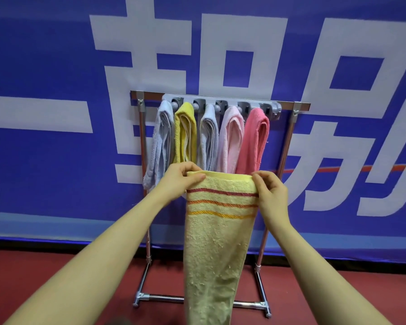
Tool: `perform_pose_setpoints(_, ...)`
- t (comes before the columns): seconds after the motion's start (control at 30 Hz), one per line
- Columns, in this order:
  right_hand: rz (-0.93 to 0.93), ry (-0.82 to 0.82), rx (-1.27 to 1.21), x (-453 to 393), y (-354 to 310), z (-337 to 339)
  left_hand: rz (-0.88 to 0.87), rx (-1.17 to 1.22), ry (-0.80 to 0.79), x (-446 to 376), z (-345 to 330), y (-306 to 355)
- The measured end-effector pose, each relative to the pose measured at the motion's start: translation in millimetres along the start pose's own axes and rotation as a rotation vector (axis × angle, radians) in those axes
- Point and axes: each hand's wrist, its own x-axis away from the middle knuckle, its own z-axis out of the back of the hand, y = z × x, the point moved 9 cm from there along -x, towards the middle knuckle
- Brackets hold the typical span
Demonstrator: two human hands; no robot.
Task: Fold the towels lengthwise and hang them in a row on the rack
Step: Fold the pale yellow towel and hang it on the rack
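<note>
While five folded towels hang in a row on the rack (291, 127), a pale yellow striped towel (218, 242) hangs in front of it, below them. Left hand (181, 179) pinches its top left corner; right hand (271, 191) pinches the top right corner. Cloth drops straight down between both grips.

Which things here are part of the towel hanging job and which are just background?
Job: striped yellow towel, held by left hand and right hand; five hung towels; grey holder strip; rack.
Background: blue banner; red floor.
</note>
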Motion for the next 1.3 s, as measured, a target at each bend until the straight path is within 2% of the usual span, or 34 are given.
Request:
perform_pose_setpoints(0.17,-0.054,-0.075,-0.067,-2,4,-6,0.009,0.011,0.061,-2,9,-2)
perform_pose_setpoints(0.43,-0.028,-0.216,0.019,4,1,-18,0.020,-0.055,0.114,-1,17,-7)
perform_pose_setpoints(0.73,0.050,-0.028,0.163,-3,-4,-15,0.034,-0.084,0.097,3,19,-5)
perform_pose_setpoints(0.93,0.167,0.020,0.249,-1,-20,-14,0.013,-0.153,0.058,4,19,-1)
perform_pose_setpoints(1.17,0.121,0.055,0.289,0,-12,-9,-0.068,-0.227,-0.049,5,11,9)
perform_pose_setpoints(1.3,0.128,0.050,0.327,0,-9,-9,-0.083,-0.168,-0.118,9,5,9)
